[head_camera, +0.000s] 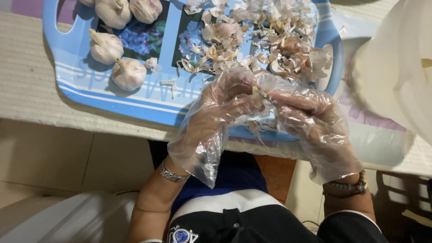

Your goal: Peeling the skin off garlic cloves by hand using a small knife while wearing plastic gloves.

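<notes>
Both my hands wear loose clear plastic gloves. My left hand [220, 105] and my right hand [303, 114] meet over the near edge of a blue tray [81, 78], fingertips pinched together on a small pale garlic clove [256, 95]. Bits of papery skin hang below the clove. On the tray's left side lie several whole garlic bulbs [128, 73]. A heap of dry garlic peels [261, 38] covers the tray's right side, just beyond my fingers.
The tray rests on a pale woven mat on a table [27, 90], whose edge runs below my hands. A white plastic bag [400, 67] stands at the right. Tiled floor [58, 157] shows at lower left, my lap below.
</notes>
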